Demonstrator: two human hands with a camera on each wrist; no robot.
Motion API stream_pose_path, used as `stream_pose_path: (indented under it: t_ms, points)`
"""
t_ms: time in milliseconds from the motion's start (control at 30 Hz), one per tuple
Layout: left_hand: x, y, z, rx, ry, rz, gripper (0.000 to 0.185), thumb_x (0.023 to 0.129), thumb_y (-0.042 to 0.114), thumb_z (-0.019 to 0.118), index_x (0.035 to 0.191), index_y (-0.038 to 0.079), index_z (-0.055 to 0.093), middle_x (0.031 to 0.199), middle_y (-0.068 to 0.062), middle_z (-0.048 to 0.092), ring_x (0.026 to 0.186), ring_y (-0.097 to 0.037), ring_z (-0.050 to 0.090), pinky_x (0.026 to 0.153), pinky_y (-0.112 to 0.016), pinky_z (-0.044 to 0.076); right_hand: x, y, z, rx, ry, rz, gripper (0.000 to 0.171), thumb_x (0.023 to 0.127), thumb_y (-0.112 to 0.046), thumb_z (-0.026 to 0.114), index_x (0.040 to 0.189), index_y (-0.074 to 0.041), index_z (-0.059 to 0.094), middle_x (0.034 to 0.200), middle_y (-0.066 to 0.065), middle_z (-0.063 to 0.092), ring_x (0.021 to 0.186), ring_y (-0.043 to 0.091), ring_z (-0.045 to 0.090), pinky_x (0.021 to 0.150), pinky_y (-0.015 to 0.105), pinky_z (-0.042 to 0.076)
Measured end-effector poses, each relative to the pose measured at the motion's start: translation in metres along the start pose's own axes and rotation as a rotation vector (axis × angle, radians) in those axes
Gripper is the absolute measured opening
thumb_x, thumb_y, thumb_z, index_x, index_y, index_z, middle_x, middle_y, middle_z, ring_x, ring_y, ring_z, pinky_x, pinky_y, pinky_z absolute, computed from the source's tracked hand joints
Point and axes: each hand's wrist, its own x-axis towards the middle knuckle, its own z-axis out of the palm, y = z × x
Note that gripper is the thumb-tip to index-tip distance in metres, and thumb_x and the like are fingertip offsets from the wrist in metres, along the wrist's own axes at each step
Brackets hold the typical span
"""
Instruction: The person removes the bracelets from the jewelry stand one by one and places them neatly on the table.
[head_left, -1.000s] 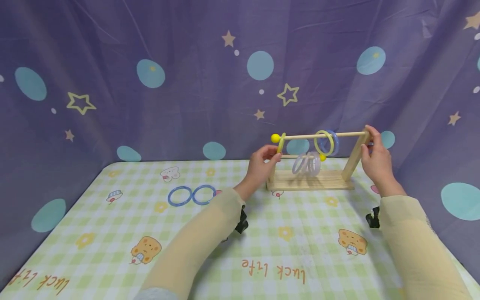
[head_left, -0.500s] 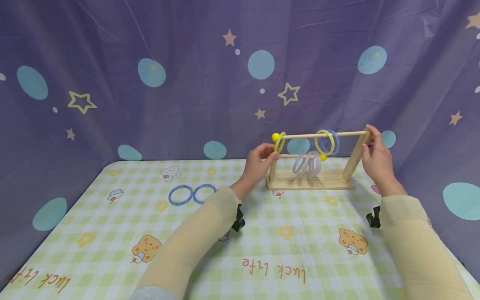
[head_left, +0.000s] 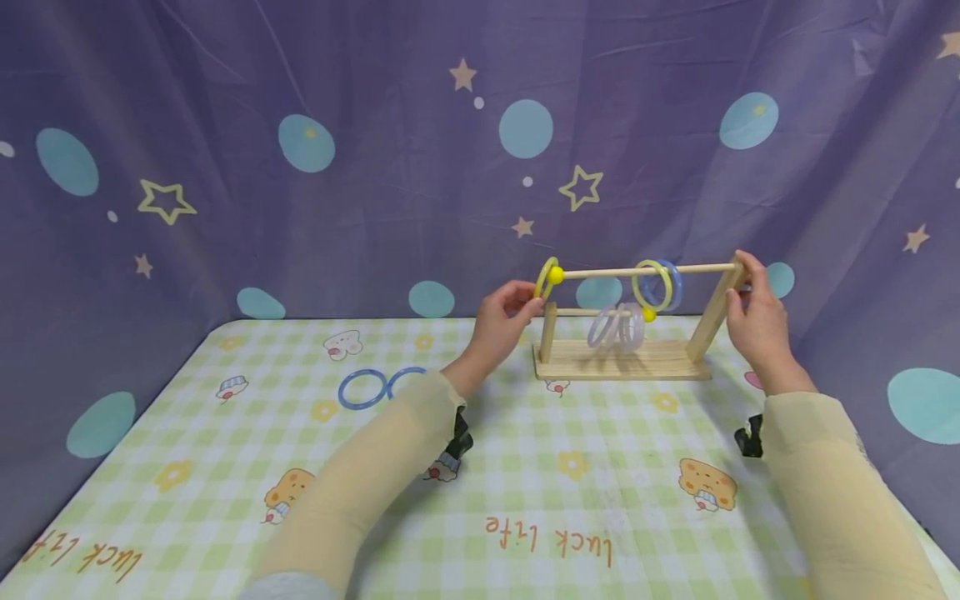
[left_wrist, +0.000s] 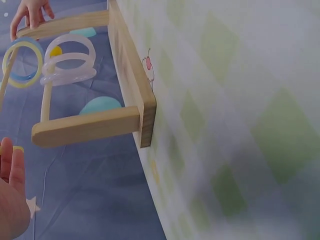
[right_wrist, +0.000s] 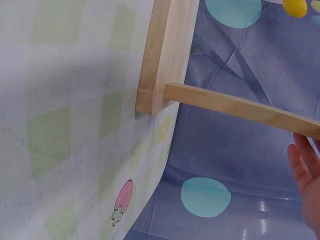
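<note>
My left hand (head_left: 501, 323) pinches a yellow ring (head_left: 540, 279) between thumb and fingers. That ring overlaps the left side of the yellow ball (head_left: 556, 275) capping the upper rod of a wooden stand (head_left: 622, 371). At the stand's right end, my right hand (head_left: 759, 329) grips the top of the slanted post (head_left: 708, 321). Another yellow ring (head_left: 637, 287) and a blue ring (head_left: 679, 287) hang on the upper rod. Several pale translucent rings (left_wrist: 75, 75) hang on the lower rod, near its own yellow ball (head_left: 648, 315).
Two blue rings (head_left: 342, 390) lie side by side on the checked tablecloth (head_left: 525, 467), the right one partly behind my left sleeve (head_left: 375, 475). A purple patterned curtain (head_left: 390, 208) hangs right behind the table.
The left hand has moved left, drawing the yellow ring along the upper rod's end to the ball's outer side. The right hand keeps its grip on the post.
</note>
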Motion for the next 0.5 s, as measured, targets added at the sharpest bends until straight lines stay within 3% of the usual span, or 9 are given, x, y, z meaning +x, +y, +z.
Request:
stream_pose_path:
  t_ms: [267,500]
  points:
    - [-0.008,0.001,-0.022,0.046,-0.02,0.001,0.015,0.093,0.008,0.066,0.105,-0.001,0.066,0.093,-0.012,0.068,0.083,-0.02,0.067,0.069,-0.028,0.055,0.0,0.0,0.001,0.004,0.007,-0.002,0.054,0.101,-0.005,0.041,0.151,-0.018,0.026,0.128,0.033,0.049,0.107,0.05,0.052,0.08,0.062,0.04]
    - [-0.022,-0.001,-0.045,0.032,-0.032,-0.042,0.016,0.093,0.006,0.066,0.106,-0.003,0.065,0.093,-0.012,0.067,0.084,-0.021,0.067,0.071,-0.029,0.055,0.0,0.0,0.0,-0.001,0.009,0.001,0.054,0.101,-0.005,0.042,0.151,-0.019,0.026,0.127,0.032,0.049,0.105,0.049,0.052,0.079,0.061,0.04]
